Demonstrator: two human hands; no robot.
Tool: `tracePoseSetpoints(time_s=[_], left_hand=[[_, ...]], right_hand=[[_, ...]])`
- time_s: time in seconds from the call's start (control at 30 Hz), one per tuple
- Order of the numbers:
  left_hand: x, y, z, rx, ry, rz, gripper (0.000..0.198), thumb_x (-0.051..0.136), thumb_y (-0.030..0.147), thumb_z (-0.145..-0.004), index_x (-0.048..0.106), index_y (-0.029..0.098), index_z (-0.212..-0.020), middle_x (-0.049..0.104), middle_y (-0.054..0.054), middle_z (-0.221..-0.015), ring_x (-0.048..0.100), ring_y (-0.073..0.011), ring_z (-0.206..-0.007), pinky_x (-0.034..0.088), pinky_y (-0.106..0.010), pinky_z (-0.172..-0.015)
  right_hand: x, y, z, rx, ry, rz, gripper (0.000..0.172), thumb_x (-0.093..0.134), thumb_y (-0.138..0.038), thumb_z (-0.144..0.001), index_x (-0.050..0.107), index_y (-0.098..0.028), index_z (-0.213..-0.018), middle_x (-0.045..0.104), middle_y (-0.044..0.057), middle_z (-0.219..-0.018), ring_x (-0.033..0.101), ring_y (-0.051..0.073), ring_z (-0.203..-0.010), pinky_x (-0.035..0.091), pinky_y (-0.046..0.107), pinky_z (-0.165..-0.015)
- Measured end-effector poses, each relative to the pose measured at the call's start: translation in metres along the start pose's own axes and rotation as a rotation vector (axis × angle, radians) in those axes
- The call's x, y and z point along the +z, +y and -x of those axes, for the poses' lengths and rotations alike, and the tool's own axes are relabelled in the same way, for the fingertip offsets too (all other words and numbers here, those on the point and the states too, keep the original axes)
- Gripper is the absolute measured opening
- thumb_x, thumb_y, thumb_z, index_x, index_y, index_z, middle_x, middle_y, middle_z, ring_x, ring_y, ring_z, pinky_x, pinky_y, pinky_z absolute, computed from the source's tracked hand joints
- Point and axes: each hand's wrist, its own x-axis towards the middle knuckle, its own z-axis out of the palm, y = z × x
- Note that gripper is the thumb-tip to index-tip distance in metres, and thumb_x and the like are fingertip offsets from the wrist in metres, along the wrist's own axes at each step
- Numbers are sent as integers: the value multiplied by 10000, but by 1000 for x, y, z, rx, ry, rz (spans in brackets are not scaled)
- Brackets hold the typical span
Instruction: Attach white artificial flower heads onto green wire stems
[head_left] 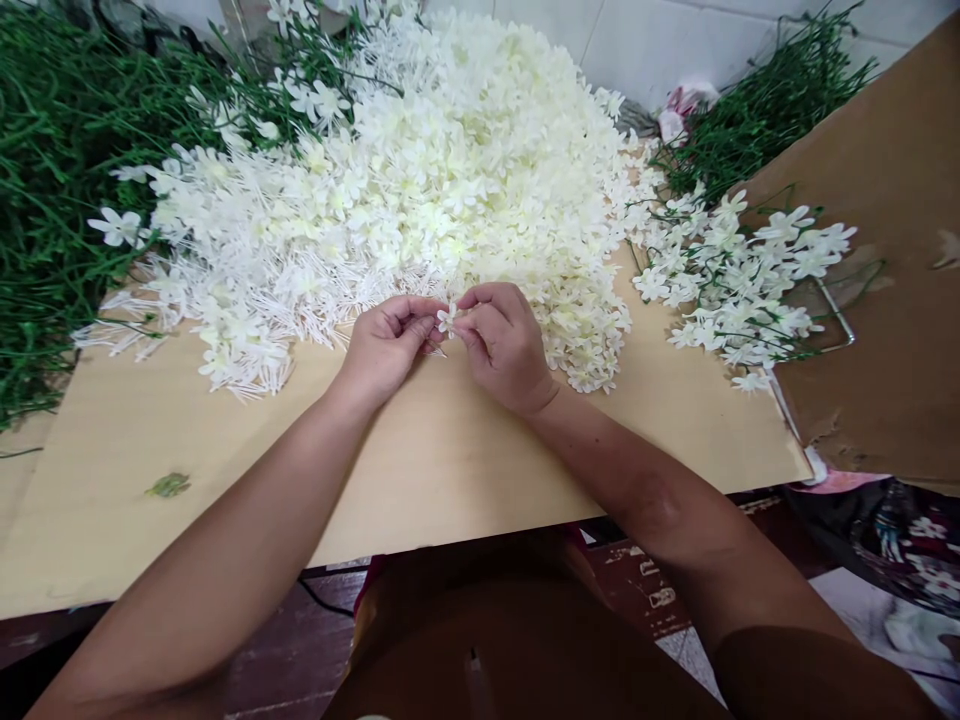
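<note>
My left hand (pixel 386 345) and my right hand (pixel 504 343) meet over the near edge of a big heap of white artificial flowers (pixel 420 190). Both hands are closed in a pinch on one small white flower (pixel 448 319) held between the fingertips. The hands hover just above a pale wooden board (pixel 225 460) that carries the heap.
Green plastic stems (pixel 52 200) lie in a mass at the left, and more green stems (pixel 765 100) at the back right. Finished sprays of white flowers on green stems (pixel 742 275) rest at the board's right end. A brown cardboard sheet (pixel 892 300) rises at the right.
</note>
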Motion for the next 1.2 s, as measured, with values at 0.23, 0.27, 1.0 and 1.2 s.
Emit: tracePoseSetpoints(time_s=[0.23, 0.27, 1.0, 1.2], left_hand=[[-8, 1, -2, -2, -130, 71, 304, 932, 231, -542, 733, 136, -752, 703, -1, -673, 615, -95, -596, 506, -212, -589], [-8, 2, -2, -10, -156, 82, 338, 950, 261, -521, 731, 137, -745, 699, -1, -667, 614, -95, -593, 503, -214, -587], [-36, 21, 3, 98, -143, -464, 155, 761, 302, -744, 675, 174, -751, 683, -24, -716, 616, -160, -687, 454, -304, -685], [-143, 66, -17, 169, 583, -1305, 349, 589, 283, -882, 665, 116, -1179, 632, -163, -1267, 565, -284, -1140, 392, -392, -924]], right_hand=[[0, -1, 1, 179, -72, -291, 111, 583, -209, -942, 608, -199, -834, 682, 95, -1025, 664, 180, -955, 562, 356, -841], [0, -2, 0, 193, -81, -319, 111, 586, -206, -937, 608, -199, -828, 684, 89, -1016, 666, 174, -948, 563, 347, -828], [-12, -13, -11, 627, -164, -693, 127, 688, -268, -761, 584, -195, -752, 567, 9, -780, 534, 124, -716, 472, 271, -643], [-8, -7, -5, 649, -270, -733, 158, 678, -308, -766, 563, -201, -753, 551, 2, -749, 502, 123, -668, 442, 278, -628]])
